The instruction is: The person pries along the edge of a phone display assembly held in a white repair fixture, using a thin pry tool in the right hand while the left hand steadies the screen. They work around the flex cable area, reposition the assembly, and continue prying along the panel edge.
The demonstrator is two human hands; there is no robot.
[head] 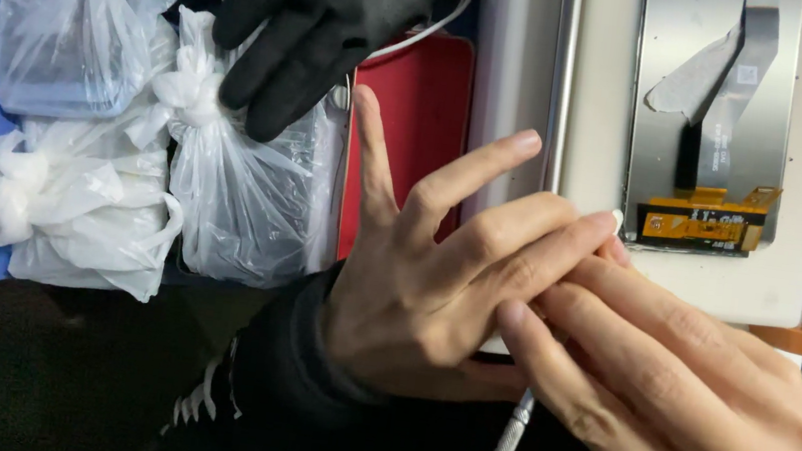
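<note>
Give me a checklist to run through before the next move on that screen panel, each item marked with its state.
1. Left hand and right hand both at the panel's near edge: ok.
2. Metal tool under the right hand; tip hidden by fingers: cannot tell.
3. Screen panel flat, back side up: ok.
4. Orange flex connector in view, not covered by fingers: ok.
5. Grey ribbon cable loose on the panel back, away from the tool: ok.
6. Black-gloved hand of another person, resting over the tied plastic bags, off the panel: ok.
</note>
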